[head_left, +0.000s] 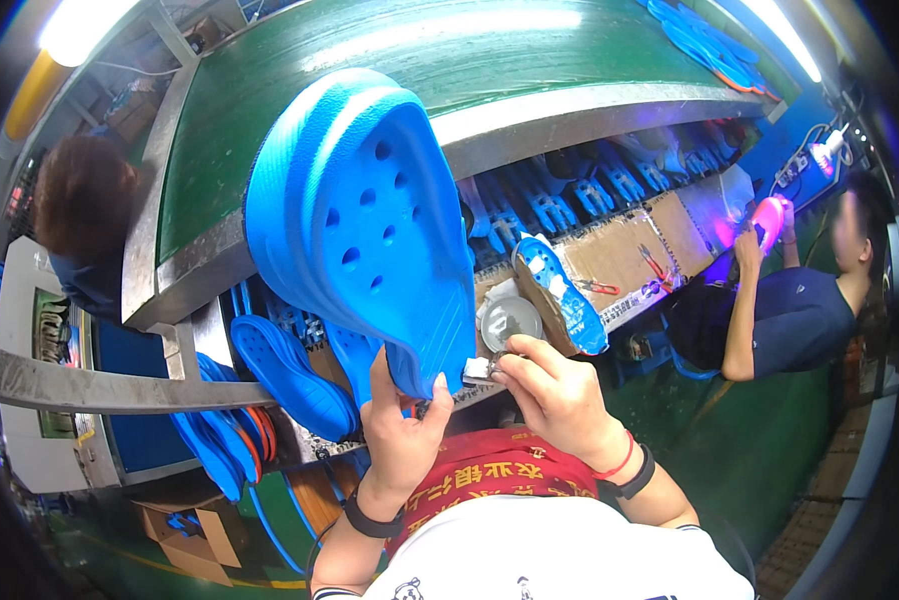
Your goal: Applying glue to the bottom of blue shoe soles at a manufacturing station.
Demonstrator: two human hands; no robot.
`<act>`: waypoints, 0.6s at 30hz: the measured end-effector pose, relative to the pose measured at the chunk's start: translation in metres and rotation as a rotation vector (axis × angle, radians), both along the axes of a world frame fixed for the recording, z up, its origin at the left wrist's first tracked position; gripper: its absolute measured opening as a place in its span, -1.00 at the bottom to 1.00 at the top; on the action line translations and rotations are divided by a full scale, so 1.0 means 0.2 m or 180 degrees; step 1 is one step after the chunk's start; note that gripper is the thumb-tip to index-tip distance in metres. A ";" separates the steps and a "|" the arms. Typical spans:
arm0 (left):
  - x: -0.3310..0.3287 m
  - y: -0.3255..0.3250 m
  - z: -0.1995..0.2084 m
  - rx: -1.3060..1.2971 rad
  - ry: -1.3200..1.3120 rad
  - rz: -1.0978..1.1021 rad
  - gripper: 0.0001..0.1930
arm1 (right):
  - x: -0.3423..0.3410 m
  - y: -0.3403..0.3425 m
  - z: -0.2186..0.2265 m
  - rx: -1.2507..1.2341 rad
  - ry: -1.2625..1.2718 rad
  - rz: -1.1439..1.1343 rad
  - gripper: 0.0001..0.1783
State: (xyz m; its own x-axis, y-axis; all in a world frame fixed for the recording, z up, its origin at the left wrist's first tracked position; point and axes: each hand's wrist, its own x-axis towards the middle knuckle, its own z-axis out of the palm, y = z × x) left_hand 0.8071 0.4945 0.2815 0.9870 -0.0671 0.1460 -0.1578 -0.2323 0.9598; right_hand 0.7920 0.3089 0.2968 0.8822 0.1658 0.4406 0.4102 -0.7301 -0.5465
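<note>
My left hand [406,432] is closed on the lower end of a large blue foam clog [374,215], thumb on the near face. The clog is held upright, its rounded holed end pointing up toward the green conveyor. Between the fingertips of my right hand [559,398] is a small tool with a pale, block-like tip [479,371], perhaps a brush. That tip is at the clog's lower right edge; whether it touches cannot be made out. Just beyond it sits a round translucent bowl [511,324]. A blue sole with white patches [564,300] lies to its right.
A green conveyor belt [529,70] with a metal rim spans the far side. Blue clogs [294,370] stack at the left, above an open carton [189,535]. Red-handled pliers [597,287] lie on cardboard. One co-worker [779,300] sits at the right, another person [84,215] is at the left.
</note>
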 end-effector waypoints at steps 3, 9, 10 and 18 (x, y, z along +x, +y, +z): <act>0.00 0.00 0.00 -0.0042 -0.0001 0.0020 -0.51 | 0.00 -0.01 0.00 -0.0032 -0.0018 -0.0036 -0.81; 0.01 -0.02 -0.01 -0.0135 0.0002 -0.0023 -0.49 | 0.01 -0.02 0.00 -0.0037 -0.0020 -0.0121 -0.83; 0.01 -0.02 0.00 -0.0185 0.0030 -0.0006 -0.49 | 0.02 -0.03 0.00 -0.0046 -0.0030 -0.0138 -0.84; 0.03 -0.07 0.04 -0.0107 0.0229 -0.0037 -0.40 | 0.01 -0.08 0.04 -0.0018 -0.0084 -0.0157 -0.86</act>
